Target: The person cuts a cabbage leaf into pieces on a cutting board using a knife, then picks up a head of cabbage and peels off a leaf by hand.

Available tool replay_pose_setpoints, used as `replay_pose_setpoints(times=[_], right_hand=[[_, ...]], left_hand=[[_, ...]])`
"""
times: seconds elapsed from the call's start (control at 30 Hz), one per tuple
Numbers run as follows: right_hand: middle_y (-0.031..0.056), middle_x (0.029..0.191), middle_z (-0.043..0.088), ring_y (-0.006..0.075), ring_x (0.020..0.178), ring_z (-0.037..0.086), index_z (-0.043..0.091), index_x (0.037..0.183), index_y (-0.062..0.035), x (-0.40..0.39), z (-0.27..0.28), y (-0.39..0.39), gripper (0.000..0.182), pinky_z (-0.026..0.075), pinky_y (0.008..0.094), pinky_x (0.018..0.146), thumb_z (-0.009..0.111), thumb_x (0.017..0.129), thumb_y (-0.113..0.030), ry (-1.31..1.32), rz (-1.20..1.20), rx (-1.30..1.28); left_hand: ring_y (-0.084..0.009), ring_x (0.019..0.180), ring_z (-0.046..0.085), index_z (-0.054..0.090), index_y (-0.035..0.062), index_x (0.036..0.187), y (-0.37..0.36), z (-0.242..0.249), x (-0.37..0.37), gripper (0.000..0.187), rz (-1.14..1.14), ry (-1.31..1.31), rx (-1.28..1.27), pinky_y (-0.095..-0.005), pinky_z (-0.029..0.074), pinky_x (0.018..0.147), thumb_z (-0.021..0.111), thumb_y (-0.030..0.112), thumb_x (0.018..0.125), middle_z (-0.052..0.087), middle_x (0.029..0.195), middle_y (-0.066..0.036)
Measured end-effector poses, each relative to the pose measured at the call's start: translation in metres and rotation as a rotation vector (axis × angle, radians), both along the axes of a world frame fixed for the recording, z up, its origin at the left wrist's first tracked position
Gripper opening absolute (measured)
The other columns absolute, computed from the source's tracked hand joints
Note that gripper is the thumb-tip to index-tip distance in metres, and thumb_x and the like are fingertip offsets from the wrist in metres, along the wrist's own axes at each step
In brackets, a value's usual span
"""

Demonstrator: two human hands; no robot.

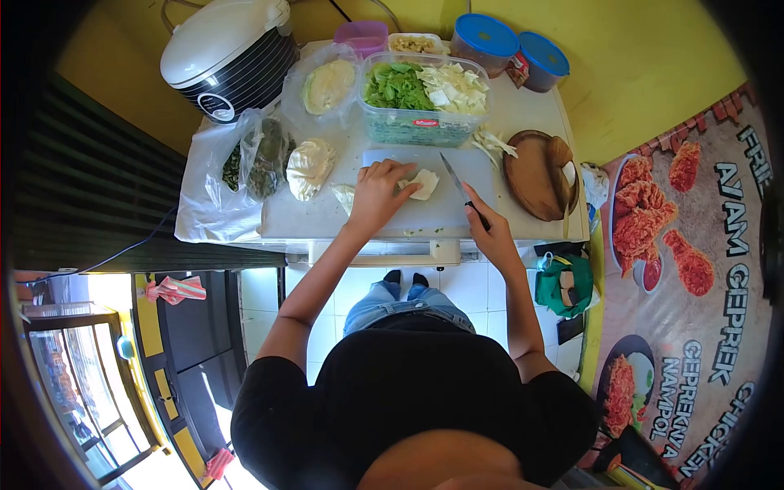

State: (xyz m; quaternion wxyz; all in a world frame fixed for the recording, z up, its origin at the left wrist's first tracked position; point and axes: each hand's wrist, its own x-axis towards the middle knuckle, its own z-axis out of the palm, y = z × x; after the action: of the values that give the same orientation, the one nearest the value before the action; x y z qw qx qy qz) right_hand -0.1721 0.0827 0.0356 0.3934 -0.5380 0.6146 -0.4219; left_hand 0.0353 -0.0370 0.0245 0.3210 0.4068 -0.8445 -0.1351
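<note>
A light cutting board point(465, 163) lies near the table's front edge. On it my left hand point(380, 194) rests with its fingers spread, thumb and fingertips touching a pale piece of cabbage point(424, 184). My right hand point(492, 234) is wrapped round the black handle of a knife point(454, 178), whose blade points away and to the left, just right of the piece. Another pale cabbage piece point(344, 196) is partly behind my left hand. Behind the board, a clear plastic container point(425, 131) holds green leaves and chopped cabbage. A cabbage head point(309, 169) sits to the left.
A wooden mortar with a pestle point(529, 175) stands right, beside loose cabbage strips point(492, 144). Bagged greens point(260, 159), a bagged cut cabbage point(329, 86) and a rice cooker point(231, 61) are left. Blue-lidded containers point(486, 37) stand at the back.
</note>
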Motion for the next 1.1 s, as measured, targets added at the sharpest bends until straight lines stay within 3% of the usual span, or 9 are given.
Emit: replay_pose_setpoints(times=[0.13, 0.2, 0.4, 0.5, 0.67, 0.77, 0.87, 0.97, 1.1], right_hand=[[0.0001, 0.070, 0.043, 0.0076, 0.063, 0.033, 0.045, 0.141, -0.0155, 0.005, 0.003, 0.000, 0.043, 0.035, 0.0212, 0.059, 0.049, 0.098, -0.013, -0.053, 0.022, 0.057], [0.0010, 0.070, 0.044, 0.0078, 0.063, 0.033, 0.045, 0.141, -0.0159, 0.007, 0.005, 0.000, 0.043, 0.035, 0.0213, 0.059, 0.049, 0.098, -0.013, -0.057, 0.035, 0.059], [0.0097, 0.072, 0.053, 0.0120, 0.066, 0.044, 0.044, 0.142, -0.0173, 0.013, 0.011, -0.005, 0.044, 0.043, 0.0260, 0.067, 0.048, 0.098, -0.016, 0.071, 0.103, 0.109], [0.0146, 0.073, 0.056, 0.0168, 0.064, 0.048, 0.043, 0.142, -0.0175, 0.014, 0.012, -0.006, 0.044, 0.045, 0.0283, 0.070, 0.047, 0.098, -0.017, 0.137, 0.144, 0.135], [0.0225, 0.076, 0.060, 0.0359, 0.065, 0.058, 0.043, 0.141, -0.0203, 0.012, 0.001, -0.006, 0.045, 0.049, 0.0349, 0.069, 0.048, 0.097, -0.016, 0.280, 0.157, -0.011], [0.0235, 0.076, 0.062, 0.0411, 0.068, 0.061, 0.043, 0.141, -0.0207, 0.015, 0.016, -0.004, 0.046, 0.050, 0.0392, 0.067, 0.048, 0.096, -0.015, 0.315, 0.161, 0.052], [0.0247, 0.076, 0.062, 0.0417, 0.068, 0.062, 0.041, 0.142, -0.0202, 0.015, 0.008, -0.002, 0.048, 0.050, 0.0440, 0.065, 0.048, 0.095, -0.013, 0.366, 0.168, 0.016], [0.0266, 0.079, 0.060, 0.0420, 0.069, 0.061, 0.043, 0.141, -0.0193, 0.025, 0.004, 0.000, 0.049, 0.050, 0.0405, 0.068, 0.051, 0.094, -0.009, 0.503, 0.122, 0.048], [0.0265, 0.076, 0.059, 0.0434, 0.069, 0.061, 0.045, 0.139, -0.0178, 0.030, 0.000, -0.005, 0.048, 0.049, 0.0430, 0.064, 0.052, 0.093, -0.009, 0.520, 0.099, 0.011]], left_hand=[[-0.0241, 0.091, 0.060, 0.069, 0.0130, 0.107, 0.011, 0.001, -0.005, 0.030, 0.073, 0.121, -0.074, -0.0387, 0.043, 0.081, 0.072, 0.026, 0.080, 0.063, 0.099, -0.005], [-0.0254, 0.094, 0.060, 0.069, 0.0120, 0.104, 0.022, 0.003, -0.003, 0.026, -0.026, 0.096, 0.034, -0.0377, 0.044, 0.082, 0.071, 0.023, 0.080, 0.064, 0.101, -0.006], [-0.0240, 0.098, 0.061, 0.071, 0.0121, 0.102, 0.012, -0.013, 0.008, 0.021, -0.192, 0.040, -0.036, -0.0360, 0.045, 0.086, 0.068, 0.018, 0.082, 0.066, 0.105, -0.004], [-0.0232, 0.099, 0.061, 0.071, 0.0131, 0.102, 0.008, -0.013, 0.011, 0.021, -0.218, 0.049, -0.024, -0.0356, 0.044, 0.086, 0.068, 0.017, 0.082, 0.066, 0.105, -0.003], [-0.0232, 0.099, 0.060, 0.071, 0.0135, 0.102, 0.009, -0.015, 0.013, 0.021, -0.218, 0.084, 0.001, -0.0359, 0.044, 0.086, 0.068, 0.017, 0.082, 0.066, 0.107, -0.003], [-0.0227, 0.100, 0.060, 0.071, 0.0138, 0.102, 0.010, -0.013, 0.013, 0.020, -0.213, 0.098, 0.006, -0.0361, 0.043, 0.087, 0.068, 0.018, 0.082, 0.066, 0.108, -0.002], [-0.0222, 0.100, 0.060, 0.071, 0.0145, 0.101, 0.011, -0.012, 0.013, 0.019, -0.210, 0.105, 0.024, -0.0359, 0.043, 0.088, 0.068, 0.018, 0.083, 0.066, 0.109, -0.002], [-0.0222, 0.101, 0.060, 0.071, 0.0146, 0.100, 0.014, -0.007, 0.012, 0.019, -0.208, 0.106, 0.040, -0.0356, 0.043, 0.089, 0.069, 0.018, 0.082, 0.066, 0.108, -0.002], [-0.0232, 0.098, 0.061, 0.072, 0.0135, 0.098, 0.011, -0.008, 0.011, 0.020, -0.222, 0.128, 0.020, -0.0359, 0.044, 0.087, 0.072, 0.016, 0.078, 0.067, 0.106, -0.004]])
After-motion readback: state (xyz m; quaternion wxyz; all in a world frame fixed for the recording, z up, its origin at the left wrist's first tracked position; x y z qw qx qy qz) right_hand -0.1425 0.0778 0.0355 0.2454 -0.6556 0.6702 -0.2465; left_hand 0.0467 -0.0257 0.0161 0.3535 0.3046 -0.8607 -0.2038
